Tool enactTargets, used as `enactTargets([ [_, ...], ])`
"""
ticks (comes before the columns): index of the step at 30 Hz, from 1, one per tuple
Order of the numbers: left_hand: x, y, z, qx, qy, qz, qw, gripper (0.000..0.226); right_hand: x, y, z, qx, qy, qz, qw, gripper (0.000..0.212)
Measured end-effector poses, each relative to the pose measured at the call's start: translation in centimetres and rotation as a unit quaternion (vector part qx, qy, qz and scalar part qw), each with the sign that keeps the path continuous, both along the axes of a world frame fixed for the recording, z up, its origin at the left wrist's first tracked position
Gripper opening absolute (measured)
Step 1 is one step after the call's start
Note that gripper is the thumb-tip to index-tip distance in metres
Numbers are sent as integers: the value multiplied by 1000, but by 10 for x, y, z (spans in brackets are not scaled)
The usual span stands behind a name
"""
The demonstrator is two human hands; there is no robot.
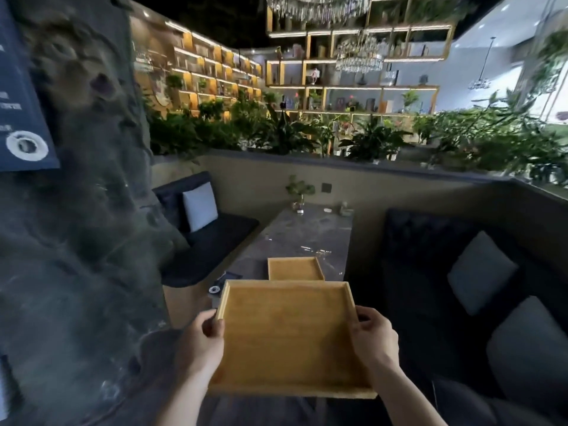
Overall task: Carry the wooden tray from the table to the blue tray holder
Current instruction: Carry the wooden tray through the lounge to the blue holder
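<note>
I see the wooden tray (285, 336) held up in front of the body, lifted clear of the desk (295, 238) and nearly level, its near edge toward the camera. My left hand (204, 336) grips the tray's left rim about midway along that side, thumb on top of the rim and fingers curled underneath. My right hand (373, 333) clasps the right rim at a matching spot, thumb over the edge, fingers wrapped below. The tray spans the gap between the two hands, empty inside.

Beyond it, a second wooden tray (295, 268) lies flat on the near end of the dark marble desk. A small vase with a plant (299, 195) stands at the desk's far end. Dark sofas flank the desk, with a white cushion (199, 206) on the left and grey cushions (481, 272) on the right.
</note>
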State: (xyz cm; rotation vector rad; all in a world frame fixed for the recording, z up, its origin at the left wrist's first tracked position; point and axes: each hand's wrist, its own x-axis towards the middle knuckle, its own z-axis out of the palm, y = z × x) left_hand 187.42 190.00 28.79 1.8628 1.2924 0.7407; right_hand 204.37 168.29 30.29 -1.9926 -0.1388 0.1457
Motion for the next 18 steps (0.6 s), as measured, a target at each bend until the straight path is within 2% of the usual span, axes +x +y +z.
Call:
enactTargets([
  [6,152,99,-43,-28,-27,-28,999,26,146,96,-42,-7,14,-12,1000,31],
  [11,285,173,-71,-35,-7,-16,999,23,285,173,-67,-36,38,-6,999,33],
  [18,421,244,-105,-84,-28,-11,996,22,435,258,-99,-94,61,10,994,37],
])
